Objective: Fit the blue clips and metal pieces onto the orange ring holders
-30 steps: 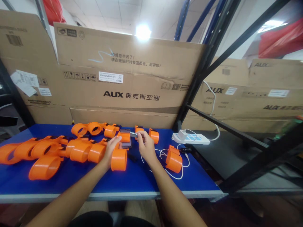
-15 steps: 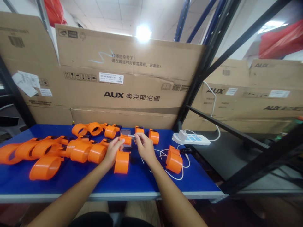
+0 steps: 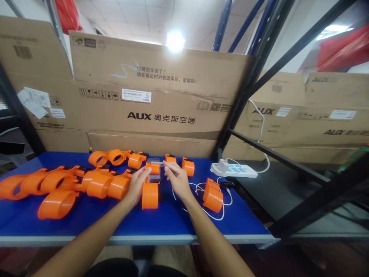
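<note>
My left hand (image 3: pixel 140 184) is closed on an orange plastic band (image 3: pixel 150 196), its thumb on the rectangular block at the band's top. The band's wide loop hangs below that block. Just to the right, the fingertips of my right hand (image 3: pixel 177 179) pinch a thin, pale grey strip (image 3: pixel 158 162). The strip reaches left along the block's upper edge; whether it touches the block I cannot tell. Behind the block lies a flat, dark-rimmed object (image 3: pixel 155 178), partly covered.
Several orange bands (image 3: pixel 99 186) lie left on the blue table (image 3: pixel 98 227). Another band (image 3: pixel 212 197) sits right, beside a white cable (image 3: pixel 215 218). A power strip (image 3: pixel 234 169) is at the right edge. A large cardboard box (image 3: pixel 161 96) stands behind, next to a black rack post (image 3: pixel 239 92).
The strip in my right hand has moved slightly up, from across the block's right end to its top edge. The band in my left hand has turned a little.
</note>
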`<state>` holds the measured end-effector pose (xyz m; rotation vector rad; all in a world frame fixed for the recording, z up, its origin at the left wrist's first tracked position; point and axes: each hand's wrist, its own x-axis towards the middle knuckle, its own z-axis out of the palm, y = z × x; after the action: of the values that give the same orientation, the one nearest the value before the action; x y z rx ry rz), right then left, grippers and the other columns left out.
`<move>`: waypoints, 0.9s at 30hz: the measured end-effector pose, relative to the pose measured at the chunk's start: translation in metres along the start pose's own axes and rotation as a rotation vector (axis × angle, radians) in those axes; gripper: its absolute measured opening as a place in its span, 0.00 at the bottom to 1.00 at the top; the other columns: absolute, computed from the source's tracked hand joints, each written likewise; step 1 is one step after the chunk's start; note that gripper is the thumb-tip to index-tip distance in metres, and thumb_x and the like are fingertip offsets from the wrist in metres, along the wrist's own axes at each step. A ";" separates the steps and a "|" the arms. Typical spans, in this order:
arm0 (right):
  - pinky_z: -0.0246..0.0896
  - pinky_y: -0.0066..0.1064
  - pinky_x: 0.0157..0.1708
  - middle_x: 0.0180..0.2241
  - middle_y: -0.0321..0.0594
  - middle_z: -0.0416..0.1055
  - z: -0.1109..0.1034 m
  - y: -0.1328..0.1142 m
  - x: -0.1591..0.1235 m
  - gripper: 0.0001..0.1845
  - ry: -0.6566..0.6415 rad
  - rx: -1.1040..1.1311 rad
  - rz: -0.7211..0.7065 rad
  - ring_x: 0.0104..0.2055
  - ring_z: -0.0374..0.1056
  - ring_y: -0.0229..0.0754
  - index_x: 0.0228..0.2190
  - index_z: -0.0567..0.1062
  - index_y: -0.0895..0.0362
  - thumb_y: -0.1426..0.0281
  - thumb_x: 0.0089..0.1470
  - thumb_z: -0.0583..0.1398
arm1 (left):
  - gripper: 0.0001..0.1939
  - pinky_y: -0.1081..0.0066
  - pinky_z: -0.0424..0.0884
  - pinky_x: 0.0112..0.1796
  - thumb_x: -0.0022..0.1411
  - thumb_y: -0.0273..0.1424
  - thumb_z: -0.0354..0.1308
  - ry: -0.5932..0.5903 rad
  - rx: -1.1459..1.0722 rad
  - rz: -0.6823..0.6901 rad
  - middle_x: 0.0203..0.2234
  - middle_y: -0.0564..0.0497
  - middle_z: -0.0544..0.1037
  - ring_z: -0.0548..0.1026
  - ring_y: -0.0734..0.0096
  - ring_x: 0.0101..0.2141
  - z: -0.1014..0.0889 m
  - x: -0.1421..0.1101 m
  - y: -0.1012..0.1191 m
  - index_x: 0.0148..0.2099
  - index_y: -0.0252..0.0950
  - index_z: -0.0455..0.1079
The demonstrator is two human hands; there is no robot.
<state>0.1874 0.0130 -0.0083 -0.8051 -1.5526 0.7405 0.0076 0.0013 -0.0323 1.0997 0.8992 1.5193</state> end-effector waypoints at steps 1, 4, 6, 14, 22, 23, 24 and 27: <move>0.69 0.32 0.28 0.47 0.46 0.75 0.001 0.000 -0.001 0.22 -0.014 0.007 -0.004 0.35 0.71 0.42 0.53 0.79 0.52 0.57 0.60 0.62 | 0.23 0.73 0.57 0.25 0.55 0.51 0.66 -0.005 0.003 -0.006 0.18 0.56 0.67 0.62 0.74 0.21 0.000 0.000 0.000 0.26 0.37 0.67; 0.70 0.35 0.36 0.47 0.45 0.74 0.001 -0.001 -0.001 0.21 -0.051 -0.009 -0.029 0.42 0.71 0.44 0.52 0.80 0.51 0.58 0.60 0.62 | 0.23 0.73 0.57 0.25 0.56 0.51 0.65 -0.024 0.030 0.002 0.18 0.56 0.67 0.62 0.74 0.21 0.000 -0.001 0.000 0.26 0.37 0.67; 0.70 0.37 0.42 0.46 0.44 0.74 0.001 0.000 0.000 0.19 -0.078 -0.035 -0.054 0.46 0.71 0.45 0.51 0.80 0.51 0.58 0.61 0.62 | 0.23 0.73 0.57 0.25 0.57 0.51 0.65 -0.038 0.054 0.017 0.18 0.56 0.67 0.62 0.75 0.21 0.000 -0.001 0.000 0.27 0.37 0.67; 0.68 0.37 0.41 0.42 0.42 0.76 -0.002 0.003 0.002 0.19 -0.132 -0.171 -0.066 0.42 0.72 0.44 0.52 0.78 0.52 0.60 0.64 0.58 | 0.21 0.73 0.55 0.23 0.52 0.49 0.69 -0.006 -0.035 -0.034 0.17 0.58 0.65 0.60 0.76 0.20 0.000 0.000 0.004 0.29 0.38 0.69; 0.59 0.34 0.36 0.30 0.38 0.73 -0.006 -0.013 -0.008 0.08 -0.462 -0.680 -0.223 0.35 0.65 0.44 0.30 0.76 0.53 0.66 0.49 0.69 | 0.24 0.75 0.55 0.22 0.51 0.48 0.70 0.074 -0.126 -0.035 0.16 0.58 0.63 0.58 0.79 0.18 -0.005 0.004 0.004 0.25 0.38 0.62; 0.58 0.33 0.36 0.31 0.39 0.73 -0.005 -0.014 -0.009 0.10 -0.511 -0.700 -0.237 0.35 0.65 0.44 0.28 0.75 0.53 0.67 0.45 0.71 | 0.24 0.75 0.55 0.22 0.51 0.48 0.70 0.075 -0.127 -0.035 0.16 0.59 0.63 0.58 0.79 0.18 -0.005 0.004 0.004 0.26 0.38 0.62; 0.58 0.33 0.36 0.31 0.39 0.73 -0.004 -0.016 -0.010 0.11 -0.546 -0.717 -0.243 0.35 0.65 0.44 0.27 0.75 0.54 0.69 0.43 0.72 | 0.24 0.75 0.55 0.22 0.51 0.48 0.70 0.074 -0.124 -0.032 0.17 0.59 0.63 0.58 0.79 0.18 -0.005 0.004 0.004 0.26 0.38 0.62; 0.57 0.32 0.33 0.28 0.38 0.73 -0.001 -0.016 -0.011 0.11 -0.580 -0.725 -0.242 0.33 0.65 0.43 0.24 0.74 0.54 0.71 0.41 0.71 | 0.24 0.74 0.55 0.22 0.52 0.49 0.69 0.060 -0.106 -0.017 0.17 0.59 0.63 0.57 0.78 0.19 -0.004 0.003 0.004 0.26 0.38 0.61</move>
<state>0.1883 -0.0049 -0.0015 -0.9340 -2.4615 0.2123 0.0028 0.0032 -0.0293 0.9728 0.8569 1.5743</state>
